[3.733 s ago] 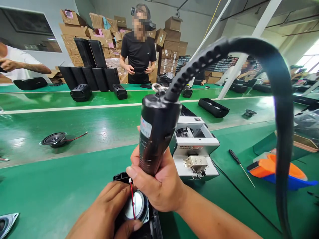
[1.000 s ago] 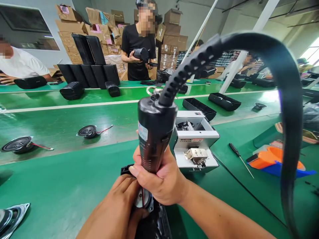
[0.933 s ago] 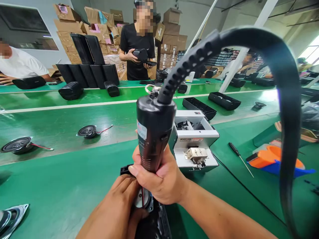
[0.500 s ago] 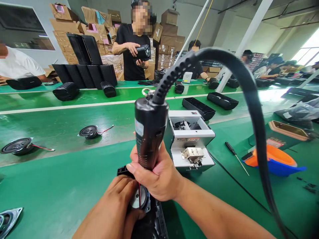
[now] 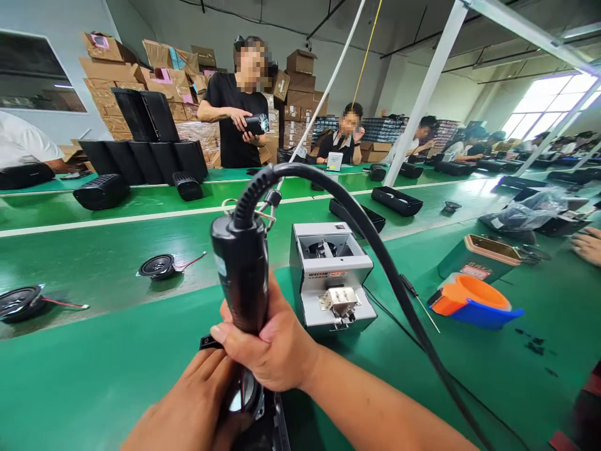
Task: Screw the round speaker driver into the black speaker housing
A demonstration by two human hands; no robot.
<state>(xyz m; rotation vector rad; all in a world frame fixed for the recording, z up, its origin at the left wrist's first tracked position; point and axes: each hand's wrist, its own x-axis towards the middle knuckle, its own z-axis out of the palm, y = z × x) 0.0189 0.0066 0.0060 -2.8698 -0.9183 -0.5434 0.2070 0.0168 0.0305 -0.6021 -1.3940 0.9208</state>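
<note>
My right hand (image 5: 275,347) grips a black electric screwdriver (image 5: 240,275) held upright, its thick black cable (image 5: 375,250) arching off to the right. The tool's tip is hidden behind my hands. My left hand (image 5: 192,407) presses down on a round silver speaker driver (image 5: 245,394) with a red wire, which sits in a black speaker housing (image 5: 270,426) at the near table edge. Fingers of both hands meet over the driver.
A grey screw feeder box (image 5: 328,275) stands just beyond my hands. A small screwdriver (image 5: 417,300) and an orange-and-blue tray (image 5: 469,300) lie to the right. Loose speaker drivers (image 5: 157,266) rest on the green conveyor belt (image 5: 94,250). Other people work across the belt.
The view has swung up and to the right, so the screwdriver appears lower and further left. Both hands stay on the driver and tool. The loose drivers on the belt have drifted.
</note>
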